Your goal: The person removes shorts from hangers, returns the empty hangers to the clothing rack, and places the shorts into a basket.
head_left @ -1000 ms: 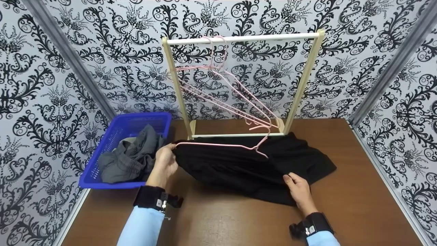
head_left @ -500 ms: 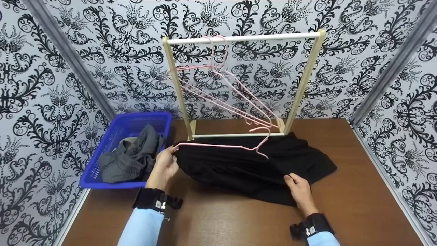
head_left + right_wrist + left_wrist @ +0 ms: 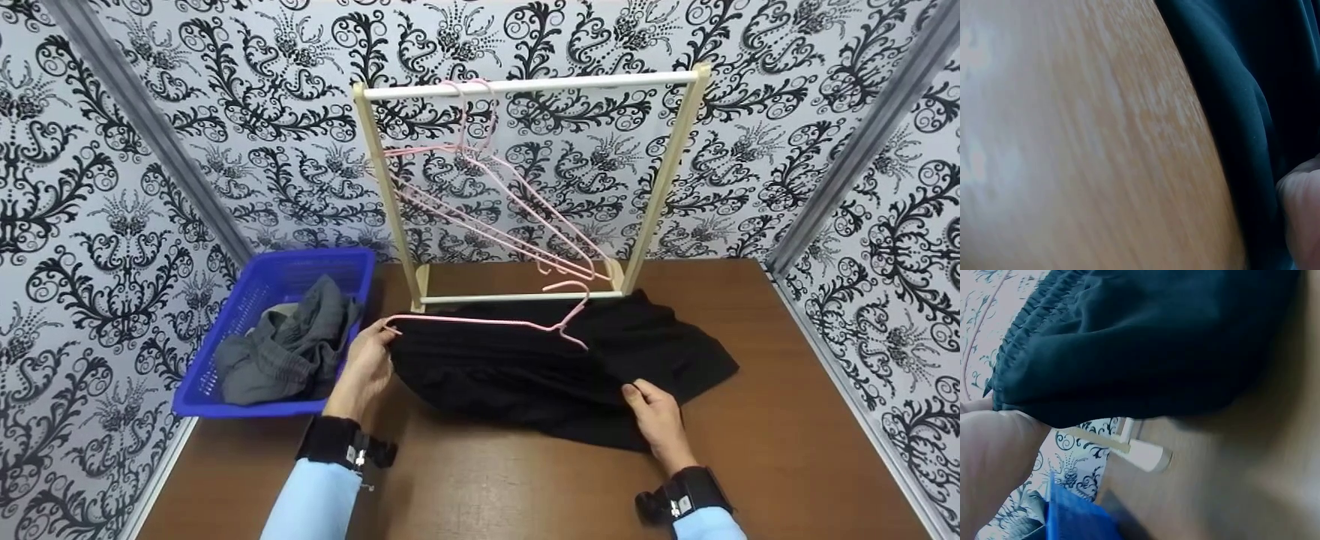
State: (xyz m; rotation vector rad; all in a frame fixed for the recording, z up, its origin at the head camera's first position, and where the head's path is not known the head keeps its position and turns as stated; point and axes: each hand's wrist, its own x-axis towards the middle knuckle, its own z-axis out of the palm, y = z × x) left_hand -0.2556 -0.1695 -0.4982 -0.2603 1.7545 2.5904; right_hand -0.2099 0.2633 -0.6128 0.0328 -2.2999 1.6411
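A black garment (image 3: 510, 382) with a gathered elastic waistband spreads over the table, its left end lifted. My left hand (image 3: 366, 358) pinches the waistband's left corner, where one end of a pink hanger (image 3: 472, 321) meets the fingers. The hanger lies along the waistband's top edge, its hook pointing up near the rack's lower bar; its far arm is partly hidden by cloth. In the left wrist view the gathered waistband (image 3: 1044, 318) runs up from the thumb. At the garment's near right edge, my right hand (image 3: 657, 420) grips the cloth between thumb and fingers.
Behind the garment stands a small rack (image 3: 525, 86) with white bars and wooden posts. Pink hangers (image 3: 517, 195) hang on its left half. A blue basket (image 3: 196, 375) with grey clothing (image 3: 281, 349) sits at the left. Patterned walls enclose the brown table (image 3: 480, 487).
My left hand has shifted slightly down, and the bent tip of the hanger now shows beside its fingers. The hanger's hook has tilted slightly left. My right hand stays in place.
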